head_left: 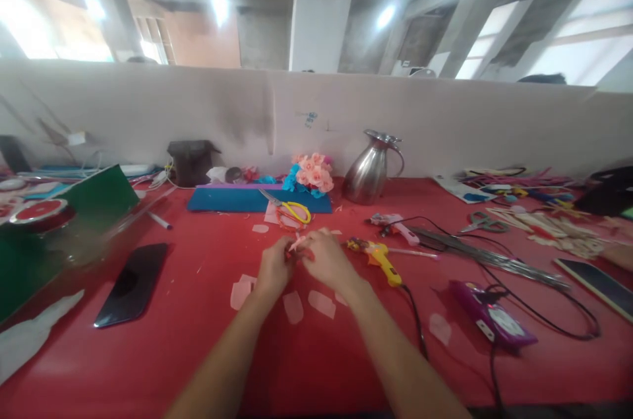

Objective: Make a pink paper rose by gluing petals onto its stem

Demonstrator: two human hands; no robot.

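My left hand (273, 268) and my right hand (329, 259) meet at the middle of the red table (198, 353). Both pinch a small pink paper piece (298, 245) between their fingertips. Several loose pink paper petals (321, 303) lie on the table just below my hands. Yellow-handled scissors (289, 208) rest a little beyond them. A yellow glue gun (380, 257) lies right beside my right hand, its black cord running toward me.
A bunch of pink and blue paper flowers (311, 175) sits on a blue sheet (222, 200) at the back, beside a steel jug (368, 168). A black phone (132, 284) lies left. A pink glue gun (395, 227), purple power strip (492, 317), sticks and wires crowd the right.
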